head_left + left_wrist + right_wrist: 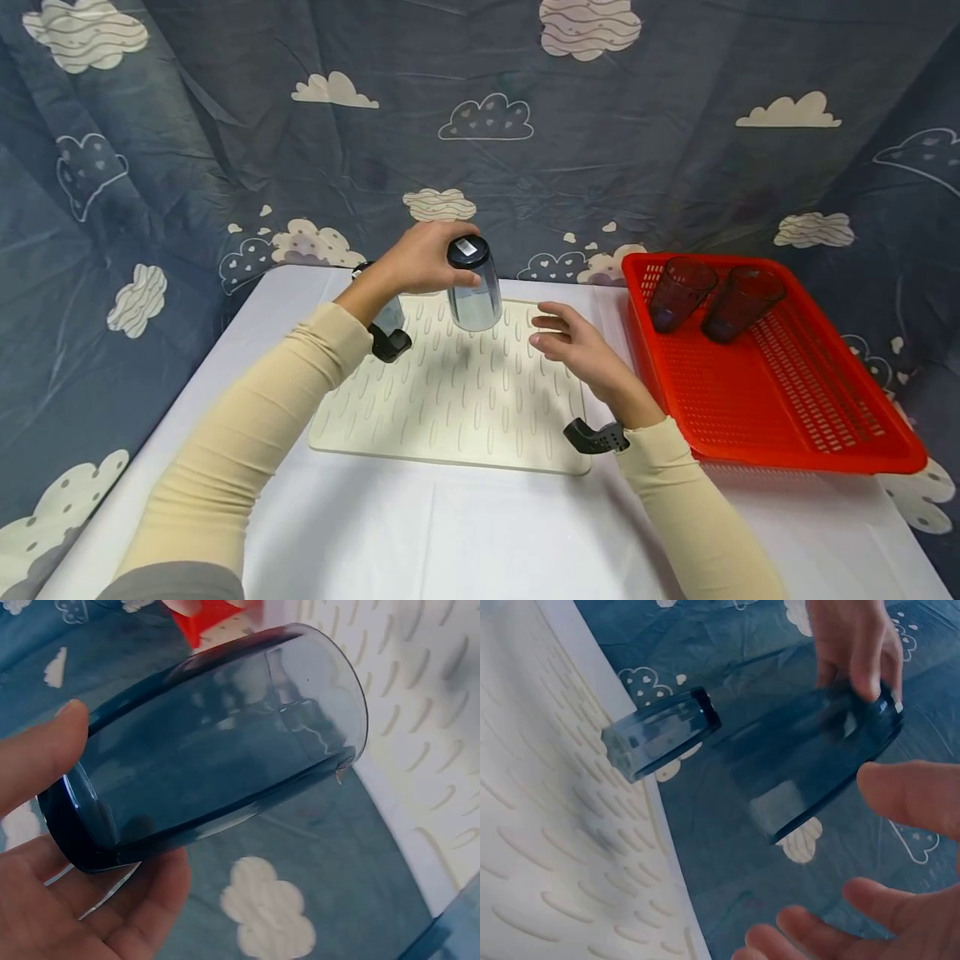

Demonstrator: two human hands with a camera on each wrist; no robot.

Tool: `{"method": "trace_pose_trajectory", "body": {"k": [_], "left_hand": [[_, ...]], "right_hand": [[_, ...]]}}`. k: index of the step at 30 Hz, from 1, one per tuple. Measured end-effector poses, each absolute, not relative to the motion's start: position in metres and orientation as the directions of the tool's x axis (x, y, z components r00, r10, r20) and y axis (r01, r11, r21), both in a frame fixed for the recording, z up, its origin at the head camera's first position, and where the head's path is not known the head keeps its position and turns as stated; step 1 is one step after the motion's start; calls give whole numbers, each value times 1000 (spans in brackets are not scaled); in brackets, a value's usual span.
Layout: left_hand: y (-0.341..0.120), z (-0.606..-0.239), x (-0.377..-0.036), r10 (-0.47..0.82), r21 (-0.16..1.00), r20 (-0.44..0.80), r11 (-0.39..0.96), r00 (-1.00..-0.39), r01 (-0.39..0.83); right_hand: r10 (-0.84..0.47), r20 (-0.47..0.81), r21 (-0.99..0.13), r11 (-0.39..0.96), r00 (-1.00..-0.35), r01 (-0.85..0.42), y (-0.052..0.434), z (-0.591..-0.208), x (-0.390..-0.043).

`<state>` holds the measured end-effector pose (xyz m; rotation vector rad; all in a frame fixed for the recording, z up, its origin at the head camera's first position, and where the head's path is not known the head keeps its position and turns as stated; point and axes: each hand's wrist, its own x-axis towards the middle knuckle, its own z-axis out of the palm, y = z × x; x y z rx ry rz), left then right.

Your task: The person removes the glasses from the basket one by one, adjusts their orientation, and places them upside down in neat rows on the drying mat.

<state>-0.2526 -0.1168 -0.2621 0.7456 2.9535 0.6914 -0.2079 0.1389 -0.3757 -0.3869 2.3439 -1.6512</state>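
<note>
My left hand (431, 258) grips a blue-tinted drinking glass (476, 292) near its base, upside down above the cream ribbed mat (450, 417). In the left wrist view, thumb and fingers go round the base of the glass (217, 742), its rim pointing towards the mat. To the right of it my right hand (570, 342) hovers over the mat with fingers spread, holding nothing. A second glass (664, 735) stands upside down on the mat's far left part, partly hidden behind my left wrist in the head view.
On the right of the white-covered table (390, 533) a red plastic basket (750, 408) holds two tinted glasses (681, 293), leaning against its far wall. A dark cloud-patterned cloth (637, 167) hangs behind and at both sides.
</note>
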Motion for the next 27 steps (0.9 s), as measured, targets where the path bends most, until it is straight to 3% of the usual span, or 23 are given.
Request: {"method": "trace_pose_trajectory", "body": {"k": [15,27], "left_hand": [[-122,-332,-278,361,466,5,824,-933,321],[-120,-348,-285,321,470,-16,839,-947,277]], "right_hand": [[-285,-55,-916,396,-957,-65,140,-377,-199],[-279,-75,-914,402,-957,-46,140,-381,-201]]}}
